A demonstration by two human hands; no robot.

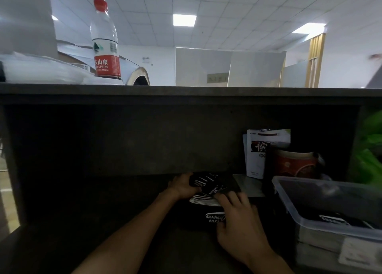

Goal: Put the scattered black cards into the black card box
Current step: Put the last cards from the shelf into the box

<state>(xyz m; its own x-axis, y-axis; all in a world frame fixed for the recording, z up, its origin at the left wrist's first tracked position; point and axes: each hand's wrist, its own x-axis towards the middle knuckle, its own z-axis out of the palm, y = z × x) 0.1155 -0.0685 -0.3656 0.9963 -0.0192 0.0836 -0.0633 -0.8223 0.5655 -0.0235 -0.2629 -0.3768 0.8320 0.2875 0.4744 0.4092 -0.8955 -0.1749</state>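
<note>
A loose heap of black cards (208,186) with white print lies on the dark desk under the shelf. My left hand (182,186) curls round the heap's far left side and grips it. A neater stack of cards (203,200) shows its white edges just below the heap. In front of it lies the black card box (213,217) with white lettering. My right hand (237,216) rests over the box's right part, fingers curled onto the stack's right end. How far the box is open is hidden by that hand.
A clear plastic bin (289,203) holding more dark cards stands at the right. Behind it are a white packet (256,149) and a red-brown cup (293,164). A water bottle (105,42) stands on the shelf top. Green plastic (370,149) sits at the far right.
</note>
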